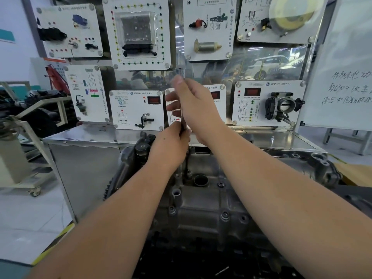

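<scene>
Head view shows a slim metal tool bar [183,123] standing nearly upright over the far middle of a grey engine casting [201,208], its lower part running down to the casting's top. The right hand [194,106] is wrapped around the bar's upper part, thumb toward the top. The left hand [171,143] pinches it just below, in front of white sensor panels [136,109] at the far side.

Steel cabinet [84,168] behind, shiny top. Mirrored display board [271,63] above carries white panels [136,109] with car parts. Whiteboard [342,77] right, handwritten. Pale floor [30,218], yellow line [50,250]. Wheeled cart [20,174] left. Pale wall [12,61] far left.
</scene>
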The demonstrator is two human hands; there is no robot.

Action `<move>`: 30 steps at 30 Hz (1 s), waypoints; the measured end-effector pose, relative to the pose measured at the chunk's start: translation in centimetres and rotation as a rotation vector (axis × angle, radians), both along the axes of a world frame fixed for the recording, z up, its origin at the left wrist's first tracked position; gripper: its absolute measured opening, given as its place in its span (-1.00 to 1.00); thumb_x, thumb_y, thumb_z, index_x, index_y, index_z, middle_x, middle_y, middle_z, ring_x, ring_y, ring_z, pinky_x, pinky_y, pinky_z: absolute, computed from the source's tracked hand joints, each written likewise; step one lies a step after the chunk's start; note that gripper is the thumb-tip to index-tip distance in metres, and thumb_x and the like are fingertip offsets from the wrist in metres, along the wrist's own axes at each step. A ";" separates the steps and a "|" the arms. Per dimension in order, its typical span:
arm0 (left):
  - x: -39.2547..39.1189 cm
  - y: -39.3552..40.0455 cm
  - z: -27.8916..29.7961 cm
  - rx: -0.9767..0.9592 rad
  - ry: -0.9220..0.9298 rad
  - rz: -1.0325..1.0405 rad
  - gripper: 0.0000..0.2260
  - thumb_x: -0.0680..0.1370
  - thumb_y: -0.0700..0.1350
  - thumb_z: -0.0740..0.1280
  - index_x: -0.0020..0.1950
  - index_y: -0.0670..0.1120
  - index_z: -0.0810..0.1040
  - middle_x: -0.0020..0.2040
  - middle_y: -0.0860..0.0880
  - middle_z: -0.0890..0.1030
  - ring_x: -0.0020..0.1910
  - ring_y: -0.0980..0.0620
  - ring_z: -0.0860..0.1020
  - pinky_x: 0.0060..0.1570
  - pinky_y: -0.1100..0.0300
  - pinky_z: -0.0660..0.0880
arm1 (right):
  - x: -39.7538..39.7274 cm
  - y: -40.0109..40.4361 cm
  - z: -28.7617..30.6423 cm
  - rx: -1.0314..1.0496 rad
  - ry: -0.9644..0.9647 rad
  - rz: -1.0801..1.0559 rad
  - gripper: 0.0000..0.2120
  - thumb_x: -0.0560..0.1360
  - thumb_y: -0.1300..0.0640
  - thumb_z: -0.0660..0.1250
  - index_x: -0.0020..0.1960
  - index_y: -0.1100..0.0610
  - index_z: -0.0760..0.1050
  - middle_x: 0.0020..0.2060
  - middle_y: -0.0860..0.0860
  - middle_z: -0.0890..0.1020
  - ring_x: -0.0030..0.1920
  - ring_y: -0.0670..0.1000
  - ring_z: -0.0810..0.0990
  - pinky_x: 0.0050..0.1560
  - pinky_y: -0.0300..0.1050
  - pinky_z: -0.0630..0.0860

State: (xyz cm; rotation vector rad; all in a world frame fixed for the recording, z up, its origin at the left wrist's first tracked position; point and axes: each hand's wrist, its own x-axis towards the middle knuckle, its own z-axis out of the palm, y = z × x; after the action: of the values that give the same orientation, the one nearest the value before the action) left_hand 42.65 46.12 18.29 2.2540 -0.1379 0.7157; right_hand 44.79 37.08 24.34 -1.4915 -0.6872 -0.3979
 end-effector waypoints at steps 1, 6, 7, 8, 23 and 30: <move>0.0 0.0 0.0 0.005 0.002 0.006 -0.71 0.70 -0.07 0.20 -0.22 0.02 0.32 -0.30 0.08 0.48 -0.32 0.09 0.41 -0.34 0.13 0.27 | -0.2 0.1 0.3 0.030 0.007 -0.001 -0.68 0.66 -0.16 0.17 -0.06 0.00 0.56 -0.26 -0.05 0.66 -0.29 -0.08 0.60 -0.17 -0.09 0.53; 0.2 -0.2 0.1 0.027 0.018 0.053 -0.70 0.69 -0.06 0.16 -0.25 -0.01 0.28 -0.33 0.00 0.44 -0.40 0.04 0.37 -0.42 0.12 0.21 | -0.9 1.9 2.0 0.050 0.213 -0.057 -0.58 0.57 -0.42 0.02 -0.21 -0.16 0.40 -0.35 -0.20 0.45 -0.32 -0.19 0.36 -0.18 -0.14 0.30; 0.2 -0.3 0.1 0.039 0.023 0.060 -0.69 0.69 -0.07 0.16 -0.26 0.00 0.26 -0.33 0.00 0.42 -0.41 0.04 0.35 -0.43 0.12 0.20 | -1.0 2.2 2.4 0.056 0.242 -0.084 -0.56 0.57 -0.42 0.02 -0.30 -0.18 0.36 -0.42 -0.21 0.42 -0.39 -0.20 0.33 -0.24 -0.16 0.26; 0.2 -0.3 0.1 0.057 0.029 0.066 -0.69 0.69 -0.08 0.16 -0.26 0.01 0.24 -0.34 0.00 0.41 -0.41 0.04 0.34 -0.44 0.12 0.19 | -1.0 2.5 2.6 0.076 0.256 -0.110 -0.50 0.59 -0.39 0.05 -0.41 -0.15 0.31 -0.51 -0.19 0.36 -0.49 -0.18 0.28 -0.31 -0.15 0.22; 0.7 -0.1 -0.1 -0.011 -0.008 0.028 -0.80 0.68 -0.01 0.27 -0.05 -0.09 0.38 -0.27 0.00 0.50 -0.21 -0.14 0.53 -0.33 0.08 0.33 | 1.3 0.9 0.6 0.049 -0.003 0.021 -0.72 0.67 -0.12 0.22 -0.06 0.08 0.40 -0.44 -0.06 0.46 -0.48 -0.04 0.38 -0.45 -0.15 0.37; 0.1 -0.4 0.1 0.016 0.074 -0.003 -0.74 0.71 0.05 0.15 0.14 -0.12 0.46 0.07 -0.12 0.63 0.05 -0.22 0.60 0.11 -0.13 0.54 | 1.6 -0.4 0.2 -0.092 -0.199 -0.217 -0.79 0.71 0.08 0.16 -0.08 -0.10 0.45 -0.34 -0.09 0.61 -0.38 -0.12 0.60 -0.30 -0.26 0.52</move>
State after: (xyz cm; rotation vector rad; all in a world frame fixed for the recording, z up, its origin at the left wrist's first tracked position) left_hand 42.73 45.72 18.38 2.2914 -0.1112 0.6305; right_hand 46.36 36.72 24.51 -1.6340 -0.7096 -0.6958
